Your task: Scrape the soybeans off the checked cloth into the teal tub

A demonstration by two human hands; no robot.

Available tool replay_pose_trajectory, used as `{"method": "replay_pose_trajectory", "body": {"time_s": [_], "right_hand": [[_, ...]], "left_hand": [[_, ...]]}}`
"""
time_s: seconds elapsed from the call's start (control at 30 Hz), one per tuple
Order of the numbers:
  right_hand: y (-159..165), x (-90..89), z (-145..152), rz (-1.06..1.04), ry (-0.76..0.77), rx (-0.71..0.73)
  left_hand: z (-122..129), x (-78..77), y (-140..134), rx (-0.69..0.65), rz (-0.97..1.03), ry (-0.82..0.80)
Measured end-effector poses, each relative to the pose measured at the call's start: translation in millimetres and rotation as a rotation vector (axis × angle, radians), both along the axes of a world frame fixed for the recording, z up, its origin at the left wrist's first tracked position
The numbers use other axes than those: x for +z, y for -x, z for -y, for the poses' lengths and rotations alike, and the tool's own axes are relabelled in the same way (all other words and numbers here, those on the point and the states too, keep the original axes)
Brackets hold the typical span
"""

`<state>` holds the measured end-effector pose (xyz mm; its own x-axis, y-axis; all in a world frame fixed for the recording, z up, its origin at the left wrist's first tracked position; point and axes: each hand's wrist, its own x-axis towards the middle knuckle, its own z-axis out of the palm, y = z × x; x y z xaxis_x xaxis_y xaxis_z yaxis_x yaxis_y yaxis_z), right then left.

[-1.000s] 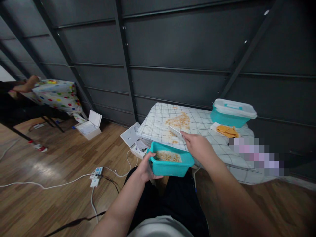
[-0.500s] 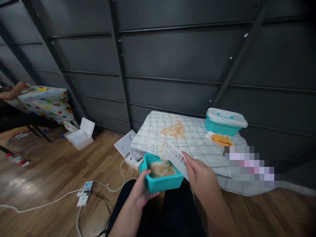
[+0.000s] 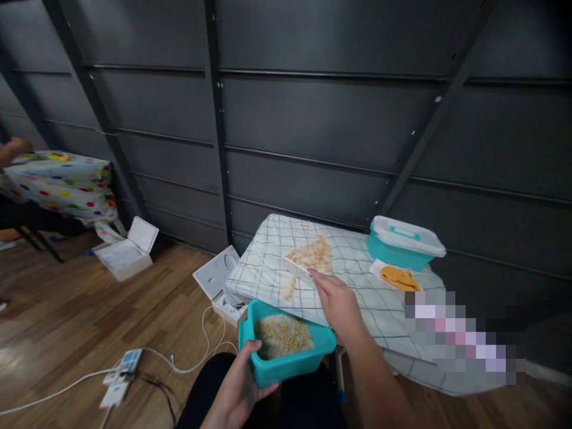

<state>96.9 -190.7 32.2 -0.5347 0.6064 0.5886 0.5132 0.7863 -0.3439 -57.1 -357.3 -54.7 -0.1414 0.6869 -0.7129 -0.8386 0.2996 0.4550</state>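
The left hand (image 3: 243,378) is clamped on the near-left corner of the blue tub (image 3: 290,366), by the cloth's (image 3: 259,262) near edge — heavy with grain (image 3: 286,336), I'd guess, so best held by rim and base. The right hand's (image 3: 337,307) fingers pinch a white board (image 3: 298,265), probably light and stiff.

Single view, from my head. Faces forward and down: my left hand (image 3: 241,381) and right hand (image 3: 338,307) close, low in frame; cloth-covered table (image 3: 266,265) just beyond; dark wall (image 3: 322,36) across upper half; wooden floor (image 3: 172,292) lower left.
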Motion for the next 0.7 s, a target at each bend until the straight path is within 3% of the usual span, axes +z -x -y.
{"method": "replay_pose_trajectory", "body": {"time_s": [0.2,0.33,0.5,0.7], "right_hand": [[1,2.8,-1,0.066,0.038,0.054],[-7,4.9,2,0.107,0.054,0.182],[-15,16.1,11,0.155,0.109,0.324],[-24,27.8,20,0.209,0.124,0.383]], "left_hand": [[-10,-1.5,7,-0.026,0.010,0.007],[-15,-1.7,12,-0.034,-0.003,-0.012],[-17,-2.0,13,-0.029,-0.002,-0.031],[-19,-4.2,15,-0.041,-0.003,-0.029]]}}
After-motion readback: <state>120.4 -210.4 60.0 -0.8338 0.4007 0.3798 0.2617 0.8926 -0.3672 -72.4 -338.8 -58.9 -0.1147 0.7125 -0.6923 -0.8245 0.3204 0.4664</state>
